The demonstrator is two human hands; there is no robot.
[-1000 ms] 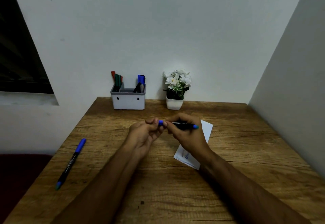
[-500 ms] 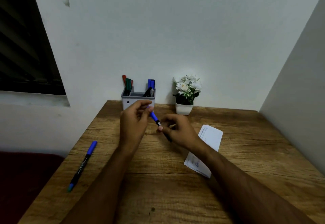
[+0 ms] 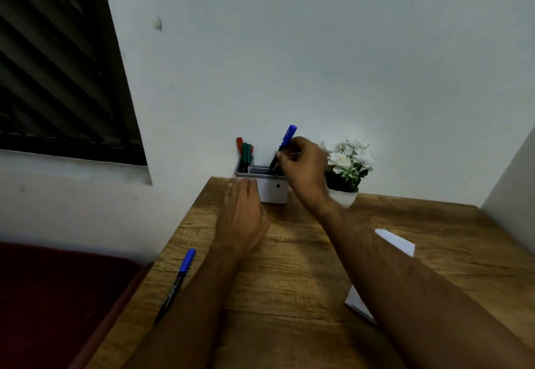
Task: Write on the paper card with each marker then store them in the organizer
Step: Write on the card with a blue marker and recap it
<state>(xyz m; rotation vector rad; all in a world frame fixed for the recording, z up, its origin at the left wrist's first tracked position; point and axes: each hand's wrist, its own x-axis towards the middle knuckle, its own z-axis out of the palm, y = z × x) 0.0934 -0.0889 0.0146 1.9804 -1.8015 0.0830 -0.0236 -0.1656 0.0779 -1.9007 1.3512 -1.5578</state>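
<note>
My right hand (image 3: pixel 301 166) grips a capped blue marker (image 3: pixel 285 144), cap up, with its lower end down inside the right compartment of the white organizer (image 3: pixel 273 190) at the back of the wooden table. Red and green markers (image 3: pixel 245 151) stand in the organizer's left compartment. My left hand (image 3: pixel 243 218) rests flat on the table just in front of the organizer, holding nothing. A second blue-capped marker (image 3: pixel 176 281) lies near the table's left edge. The white paper card (image 3: pixel 396 242) lies to the right, largely hidden under my right forearm.
A small white pot of white flowers (image 3: pixel 348 166) stands right beside the organizer. The wooden table (image 3: pixel 289 281) meets the wall behind and a second wall at the right. A dark red surface (image 3: pixel 58 296) lies below the table's left edge.
My right hand took the blue marker from between both hands and carried it back into the organizer. My left hand let go and dropped to the table. The view shifted right.
</note>
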